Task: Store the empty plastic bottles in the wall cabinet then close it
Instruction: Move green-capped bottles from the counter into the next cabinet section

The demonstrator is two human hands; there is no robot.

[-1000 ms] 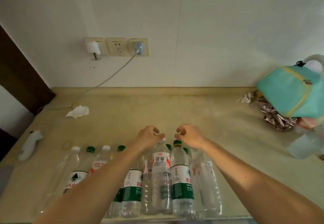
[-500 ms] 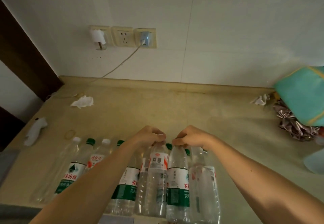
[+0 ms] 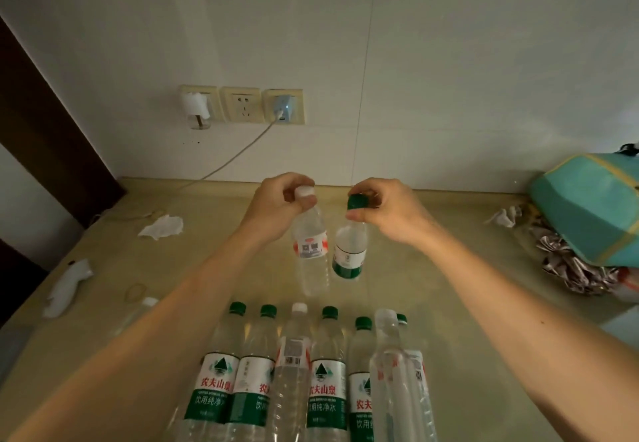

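The left hand [image 3: 276, 204] pinches a white-capped bottle [image 3: 311, 251] by its neck, and the right hand [image 3: 383, 208] pinches a green-capped bottle [image 3: 350, 251] likewise. Both hang side by side above the countertop [image 3: 432, 268], beyond the row of bottles [image 3: 311, 372] standing at its near edge.

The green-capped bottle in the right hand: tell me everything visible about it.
The green-capped bottle is clear, thin plastic and looks empty. It has a dark green screw cap and a white label with a green band below. It hangs upright, tilted slightly, lifted above the countertop. The right hand pinches it at the cap, thumb below and fingers curled over the top. It hangs close beside the white-capped bottle held by the left hand; whether the two bottles touch is unclear.
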